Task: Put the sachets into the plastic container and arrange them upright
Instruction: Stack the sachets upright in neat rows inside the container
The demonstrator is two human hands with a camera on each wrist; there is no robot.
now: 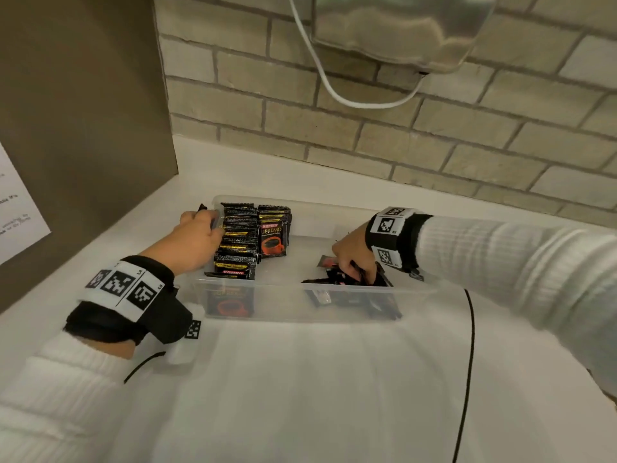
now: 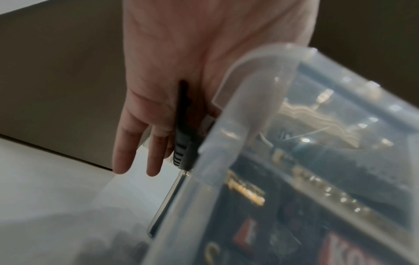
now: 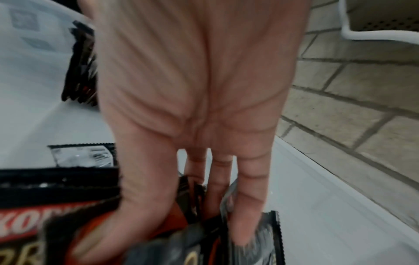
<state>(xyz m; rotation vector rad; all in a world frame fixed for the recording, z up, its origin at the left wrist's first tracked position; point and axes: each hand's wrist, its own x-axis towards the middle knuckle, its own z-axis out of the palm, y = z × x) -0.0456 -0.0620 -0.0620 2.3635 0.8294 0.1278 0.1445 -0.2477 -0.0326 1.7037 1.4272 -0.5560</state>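
Observation:
A clear plastic container (image 1: 283,307) stands on the white counter. Its left end holds rows of upright black sachets (image 1: 240,242). My left hand (image 1: 203,228) straddles the container's left wall (image 2: 249,71), thumb inside by the rows. It pinches a black sachet (image 2: 182,136) outside the wall, and two fingers (image 2: 124,152) hang straight beside it. A loose pile of sachets (image 1: 334,280) lies at the right end. My right hand (image 1: 357,267) reaches into the pile, and its thumb and fingers (image 3: 247,215) grip several sachets (image 3: 172,251).
A brick wall (image 1: 434,145) runs behind the counter, with a metal appliance (image 1: 400,28) and a looping white cable (image 1: 334,91) above it. A brown panel (image 1: 83,111) with a paper sheet closes off the left. A black cable (image 1: 470,345) runs across the counter at the right.

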